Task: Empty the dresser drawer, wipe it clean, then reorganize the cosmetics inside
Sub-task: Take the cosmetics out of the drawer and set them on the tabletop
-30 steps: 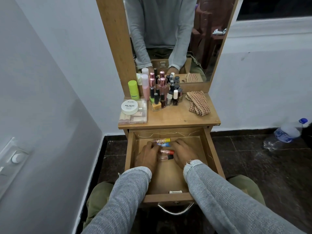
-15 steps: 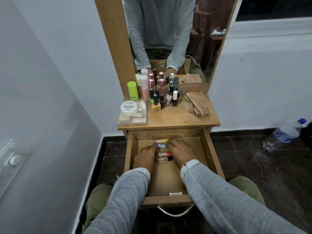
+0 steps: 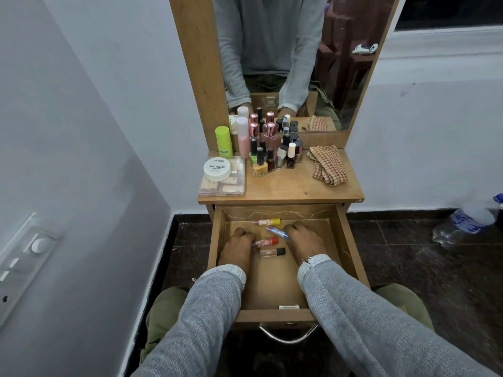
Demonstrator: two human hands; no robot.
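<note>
**Both hands in the open drawer among four small tubes**

The drawer [image 3: 351, 248] stands pulled out below the bench [image 3: 299, 186]. Inside it, the left hand [image 3: 236, 248] pinches the end of the red-capped tube [image 3: 266, 241]; the right hand [image 3: 304, 239] touches the blue-capped tube [image 3: 277, 231], though its grip cannot be told. The yellow-capped tube [image 3: 267, 221] lies beyond them near the drawer's back, the black-capped tube [image 3: 273, 252] between the wrists. Above the drawer, bottles [image 3: 272, 156] and a checked cloth [image 3: 328, 168] sit on the bench.
</note>
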